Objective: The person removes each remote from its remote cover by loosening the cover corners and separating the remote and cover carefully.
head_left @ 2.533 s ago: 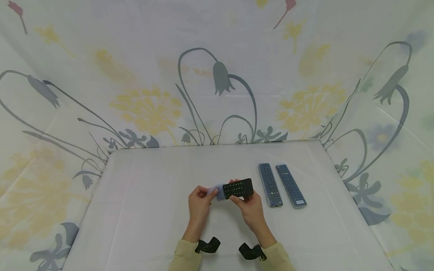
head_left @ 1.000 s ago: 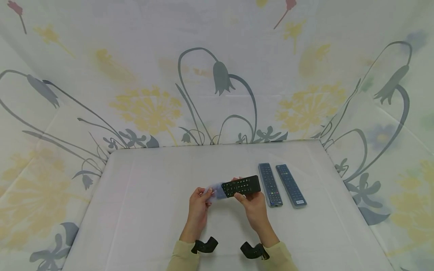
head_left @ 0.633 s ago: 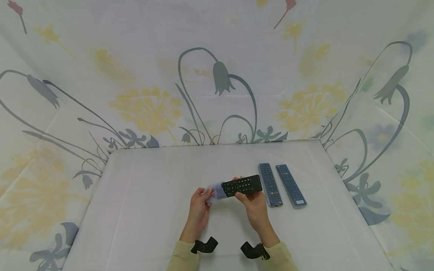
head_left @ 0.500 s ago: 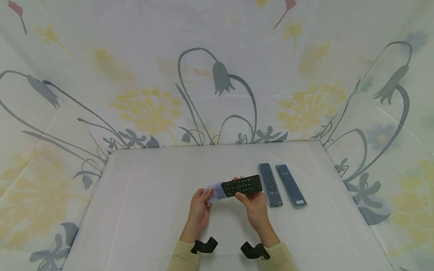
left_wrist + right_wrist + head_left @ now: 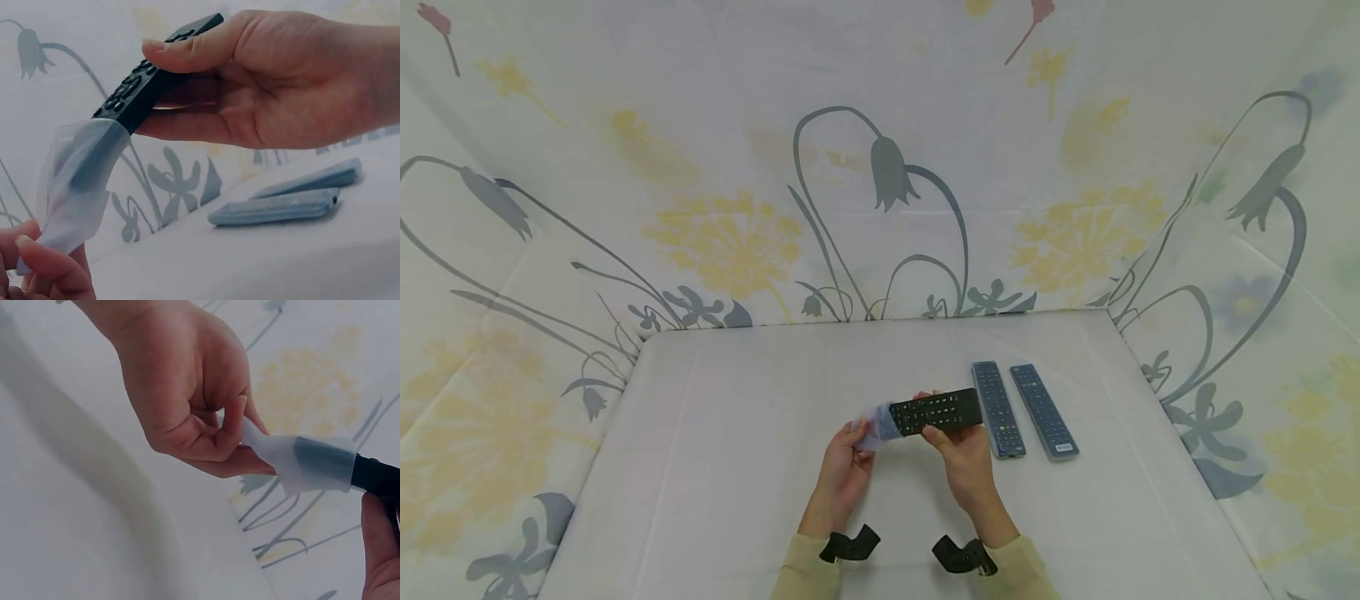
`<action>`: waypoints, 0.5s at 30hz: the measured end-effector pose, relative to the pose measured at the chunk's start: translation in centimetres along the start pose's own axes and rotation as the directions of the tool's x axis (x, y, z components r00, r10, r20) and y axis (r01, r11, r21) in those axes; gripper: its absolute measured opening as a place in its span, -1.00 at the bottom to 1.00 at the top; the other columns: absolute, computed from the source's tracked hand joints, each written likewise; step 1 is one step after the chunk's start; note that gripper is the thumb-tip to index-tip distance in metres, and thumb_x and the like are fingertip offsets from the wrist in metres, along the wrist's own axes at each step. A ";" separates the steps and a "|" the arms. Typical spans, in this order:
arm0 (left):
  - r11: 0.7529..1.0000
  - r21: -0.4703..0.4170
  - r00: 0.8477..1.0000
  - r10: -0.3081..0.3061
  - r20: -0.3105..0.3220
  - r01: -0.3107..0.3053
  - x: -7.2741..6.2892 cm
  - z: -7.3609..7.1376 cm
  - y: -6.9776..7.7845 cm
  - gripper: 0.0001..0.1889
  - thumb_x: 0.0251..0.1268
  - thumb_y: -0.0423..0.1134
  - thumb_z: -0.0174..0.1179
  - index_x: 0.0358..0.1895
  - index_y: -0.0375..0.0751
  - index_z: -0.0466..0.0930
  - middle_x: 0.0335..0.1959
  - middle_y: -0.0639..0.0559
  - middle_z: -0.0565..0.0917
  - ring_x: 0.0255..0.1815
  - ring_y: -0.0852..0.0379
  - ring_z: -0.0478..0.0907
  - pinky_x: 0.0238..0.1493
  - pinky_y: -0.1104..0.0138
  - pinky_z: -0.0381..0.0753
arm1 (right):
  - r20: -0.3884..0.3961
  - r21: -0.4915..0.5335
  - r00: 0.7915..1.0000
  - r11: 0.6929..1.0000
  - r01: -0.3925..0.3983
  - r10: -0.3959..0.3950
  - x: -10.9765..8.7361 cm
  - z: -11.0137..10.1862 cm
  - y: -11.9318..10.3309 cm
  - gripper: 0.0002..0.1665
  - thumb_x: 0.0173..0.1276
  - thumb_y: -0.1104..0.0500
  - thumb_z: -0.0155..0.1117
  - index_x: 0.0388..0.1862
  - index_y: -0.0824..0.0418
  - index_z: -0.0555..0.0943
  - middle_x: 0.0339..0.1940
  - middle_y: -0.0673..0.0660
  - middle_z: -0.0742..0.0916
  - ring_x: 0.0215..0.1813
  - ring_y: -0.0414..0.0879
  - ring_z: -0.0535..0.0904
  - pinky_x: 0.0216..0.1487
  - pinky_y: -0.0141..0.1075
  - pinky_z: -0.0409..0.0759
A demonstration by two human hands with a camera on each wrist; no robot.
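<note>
A black remote control is held at a slant above the table, its button side up. My right hand grips it by the bare end, thumb along the near edge and fingers beneath. The other end sits inside a thin translucent plastic sleeve. My left hand pinches the sleeve's far tip between thumb and fingers. In the left wrist view the sleeve looks slack and crumpled past the covered end of the remote control. The right wrist view shows the left hand with curled fingers on the sleeve.
Two more remote controls in bluish clear covers, a left one and a right one, lie side by side on the white table, right of the hands. Flower-patterned cloth rises behind the table and on both sides.
Since the oldest frame, the right hand and the remote control have shifted right, and more of the remote control shows outside the sleeve. The left hand has turned slightly, still pinching the sleeve's tip.
</note>
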State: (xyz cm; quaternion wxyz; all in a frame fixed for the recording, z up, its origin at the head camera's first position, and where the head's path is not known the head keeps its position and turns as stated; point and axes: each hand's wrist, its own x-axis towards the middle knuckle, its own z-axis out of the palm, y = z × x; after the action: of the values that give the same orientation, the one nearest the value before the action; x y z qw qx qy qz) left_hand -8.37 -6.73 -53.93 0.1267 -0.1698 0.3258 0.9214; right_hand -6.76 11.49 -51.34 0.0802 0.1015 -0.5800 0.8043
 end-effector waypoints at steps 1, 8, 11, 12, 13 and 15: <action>1.000 0.022 1.000 0.013 -0.001 -0.013 0.0 0.0 0.0 -0.84 0.58 -0.39 -0.08 -0.27 -0.17 0.37 -0.35 0.15 0.59 -0.47 0.34 0.37 -0.51 0.59 0.27 | 0.000 -0.006 1.000 1.000 0.001 -0.001 0.0 0.0 0.0 -0.40 0.31 0.56 0.22 0.31 0.53 0.30 0.21 0.26 0.65 0.27 -0.04 0.56 0.20 -0.27 0.51; 0.958 0.278 0.996 0.086 -0.030 -0.075 0.1 -0.3 0.1 -0.93 0.53 -0.29 0.07 -0.16 -0.19 0.40 -0.24 0.11 0.56 -0.34 0.24 0.40 -0.33 0.45 0.37 | 0.047 -0.048 0.999 0.999 0.014 -0.012 -0.1 -0.2 -0.1 -0.41 0.29 0.53 0.27 0.30 0.41 0.41 0.21 0.39 0.61 0.30 -0.02 0.53 0.22 -0.28 0.49; 0.890 0.445 0.989 0.141 -0.055 -0.102 0.1 -0.3 0.1 -0.79 0.48 -0.27 0.14 0.03 -0.27 0.41 -0.09 0.01 0.56 -0.18 0.12 0.41 -0.22 0.35 0.38 | 0.061 -0.058 0.998 0.998 0.011 -0.007 0.0 -0.3 0.0 -0.39 0.29 0.52 0.28 0.33 0.39 0.41 0.23 0.40 0.60 0.31 -0.02 0.53 0.21 -0.27 0.50; 0.855 0.506 0.984 0.168 -0.058 -0.116 0.0 -0.2 0.2 -0.73 0.46 -0.28 0.16 0.09 -0.30 0.42 -0.03 -0.02 0.56 -0.11 0.08 0.43 -0.17 0.31 0.38 | 0.065 -0.064 0.998 0.998 0.011 -0.007 0.0 -0.3 0.0 -0.38 0.29 0.52 0.28 0.33 0.39 0.41 0.23 0.41 0.59 0.30 -0.02 0.53 0.20 -0.27 0.51; 0.812 0.568 0.978 0.201 -0.056 -0.134 0.0 -0.2 0.2 -0.68 0.44 -0.29 0.18 0.15 -0.31 0.42 0.03 -0.05 0.55 -0.03 0.05 0.44 -0.12 0.28 0.40 | 0.069 -0.071 0.998 0.997 0.012 -0.007 0.0 -0.4 0.0 -0.38 0.30 0.52 0.27 0.34 0.40 0.40 0.23 0.41 0.59 0.30 -0.02 0.54 0.20 -0.28 0.51; 0.718 0.673 0.961 0.274 -0.036 -0.179 -0.1 0.0 0.4 -0.63 0.38 -0.34 0.22 0.20 -0.32 0.48 0.14 -0.10 0.56 0.11 -0.02 0.44 0.00 0.20 0.40 | 0.073 -0.087 0.997 0.996 0.006 0.001 0.0 -0.4 0.0 -0.38 0.31 0.50 0.27 0.35 0.42 0.39 0.24 0.41 0.59 0.29 -0.04 0.54 0.20 -0.27 0.51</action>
State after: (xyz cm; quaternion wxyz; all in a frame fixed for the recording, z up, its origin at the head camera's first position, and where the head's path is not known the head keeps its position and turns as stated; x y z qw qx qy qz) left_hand -8.43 -6.98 -53.67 0.0428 -0.1334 0.6576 0.7402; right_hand -6.79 11.93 -51.43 0.0643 0.1279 -0.6169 0.7739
